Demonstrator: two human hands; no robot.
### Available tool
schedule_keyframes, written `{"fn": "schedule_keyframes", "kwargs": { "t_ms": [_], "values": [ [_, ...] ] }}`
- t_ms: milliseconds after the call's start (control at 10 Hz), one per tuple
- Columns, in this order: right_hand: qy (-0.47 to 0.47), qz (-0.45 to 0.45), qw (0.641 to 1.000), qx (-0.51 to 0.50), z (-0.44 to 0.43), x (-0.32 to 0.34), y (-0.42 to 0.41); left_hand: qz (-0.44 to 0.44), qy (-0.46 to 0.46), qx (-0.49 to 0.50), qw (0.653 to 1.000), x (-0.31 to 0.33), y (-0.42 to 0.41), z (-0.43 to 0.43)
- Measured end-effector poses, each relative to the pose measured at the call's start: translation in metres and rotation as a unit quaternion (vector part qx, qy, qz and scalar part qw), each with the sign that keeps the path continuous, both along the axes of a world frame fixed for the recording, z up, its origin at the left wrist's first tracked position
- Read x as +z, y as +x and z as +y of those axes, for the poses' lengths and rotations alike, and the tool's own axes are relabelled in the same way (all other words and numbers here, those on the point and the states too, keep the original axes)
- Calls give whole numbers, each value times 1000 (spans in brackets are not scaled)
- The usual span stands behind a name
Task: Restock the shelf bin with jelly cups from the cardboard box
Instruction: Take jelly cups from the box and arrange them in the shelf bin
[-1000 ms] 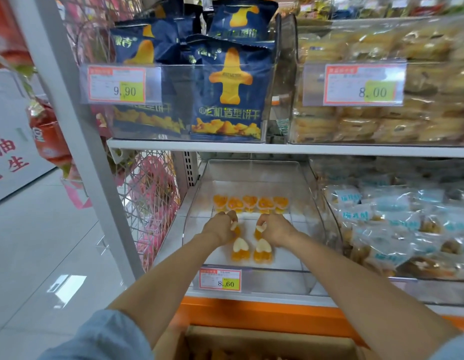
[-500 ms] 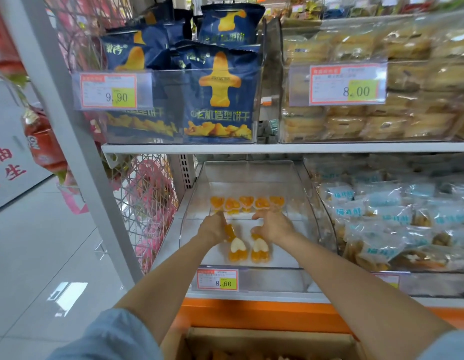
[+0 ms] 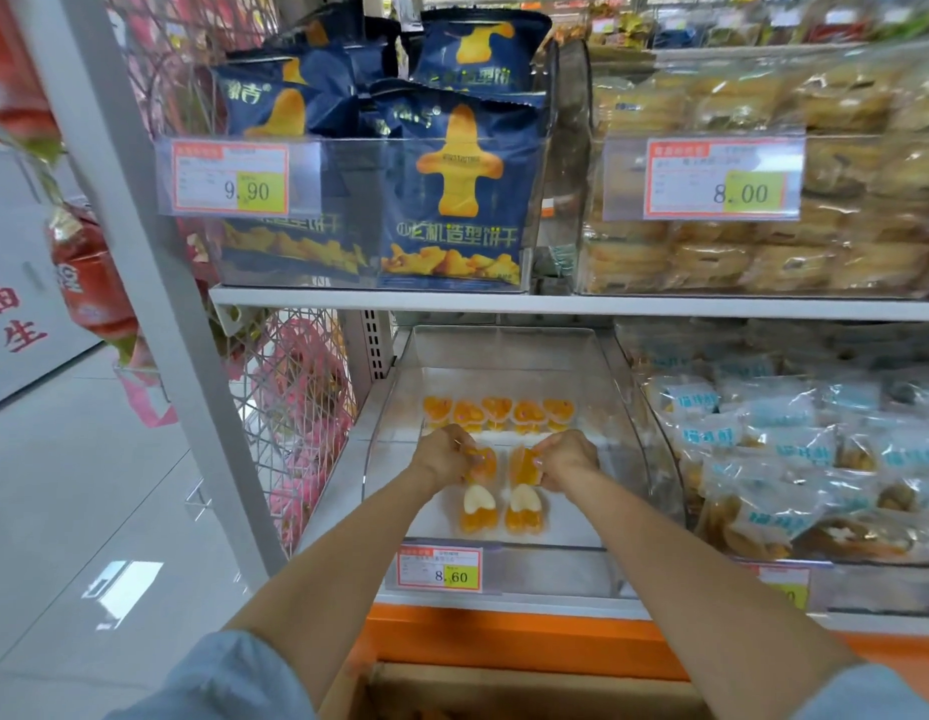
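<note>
Reaching into the clear shelf bin, we hold both hands close together just above its floor. Our left hand curls its fingers round an orange jelly cup, and our right hand pinches a second jelly cup; the held pair sits between the hands, almost touching. Just nearer to us than the grips, two more cups lie side by side on the bin floor, showing pale heart-shaped tops. Beyond the grips, toward the back of the bin, a row of five cups stands in a line. Below our wrists a price tag reading 8.60 is fixed to the bin's front wall. Under our forearms, at the bottom edge of view, the cardboard box shows its open rim; its contents are too blurred to tell. Right of the right-hand grip, the neighbouring bin holds blue-labelled snack packets, and on the shelf above the grips stand dark blue biscuit bags.
</note>
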State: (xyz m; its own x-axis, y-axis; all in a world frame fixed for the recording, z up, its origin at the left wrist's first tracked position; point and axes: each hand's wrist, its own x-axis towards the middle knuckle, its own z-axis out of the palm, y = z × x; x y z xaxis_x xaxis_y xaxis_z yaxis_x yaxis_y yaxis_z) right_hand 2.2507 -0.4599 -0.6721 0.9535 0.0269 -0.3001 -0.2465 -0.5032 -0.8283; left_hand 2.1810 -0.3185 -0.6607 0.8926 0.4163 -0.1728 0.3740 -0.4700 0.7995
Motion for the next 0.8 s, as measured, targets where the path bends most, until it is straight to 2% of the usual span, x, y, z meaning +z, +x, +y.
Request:
{"fn": "schedule_keyframes", "kwargs": {
  "t_ms": [100, 200, 300, 400, 500, 600, 700, 800],
  "values": [
    [-26, -6, 999, 40, -5, 5, -5, 34, 92, -24, 995, -7, 1, 9],
    [-50, -12, 998, 39, -5, 5, -5, 38, 149, -10, 988, -9, 2, 12],
    [-32, 20, 999, -2, 0, 10, -8, 51, 181, -33, 982, -6, -2, 8],
    [-28, 35, 998, 33, 2, 16, -14, 38, 238, -80, 967, -2, -4, 4],
    [-93, 25, 991, 95, 5, 12, -16, -13, 306, -114, 945, 23, -16, 0],
    [-87, -2, 991, 106, 8, 10, -13, -106, 397, -112, 905, 48, -34, 9],
    [15, 25, 997, 71, 7, 18, -12, -160, 464, -108, 865, 62, -53, 22],
    [-26, 8, 996, 86, 5, 19, -11, -179, 501, -101, 841, 63, -68, 30]
  ]
}}
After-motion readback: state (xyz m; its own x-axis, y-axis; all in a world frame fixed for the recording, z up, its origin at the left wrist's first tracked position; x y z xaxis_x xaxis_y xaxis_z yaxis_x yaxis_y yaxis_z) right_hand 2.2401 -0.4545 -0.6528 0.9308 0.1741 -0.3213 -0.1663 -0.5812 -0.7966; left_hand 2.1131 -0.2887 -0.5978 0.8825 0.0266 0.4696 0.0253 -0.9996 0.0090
